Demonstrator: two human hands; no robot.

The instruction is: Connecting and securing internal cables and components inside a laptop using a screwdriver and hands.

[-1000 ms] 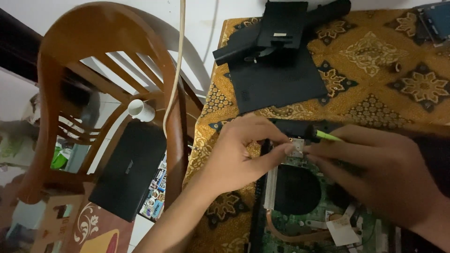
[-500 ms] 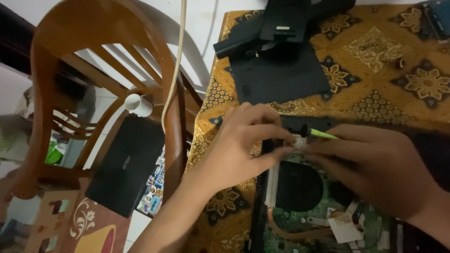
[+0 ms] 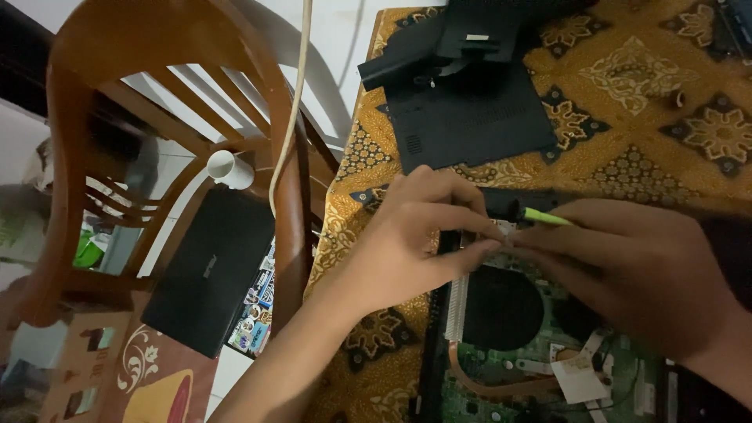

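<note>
Pinching with both hands, you work at the far edge of an opened laptop (image 3: 548,345) lying on a patterned gold cloth (image 3: 627,70). Your left hand (image 3: 407,235) comes in from the near left, thumb and fingers pressed together on a small pale part (image 3: 501,232) just beyond the round black fan (image 3: 501,307). Your right hand (image 3: 642,266) reaches from the right, fingers closed on the same spot and holding a tool with a yellow-green tip (image 3: 546,217); how firmly it grips I cannot tell.

Risks, as a judgement: the tool could slip off the part and scratch the green board, because your fingers crowd and hide the spot. A small piece could also drop onto the busy cloth and be hard to find there.

Counted: two hands, one tool, one fan, one copper pipe (image 3: 501,385). One flat black cover (image 3: 470,121) lies far on the cloth with other black pieces beyond it. To the left stand one wooden chair (image 3: 157,47), one white cable (image 3: 294,102) and one black slab (image 3: 207,270) on the floor.
</note>
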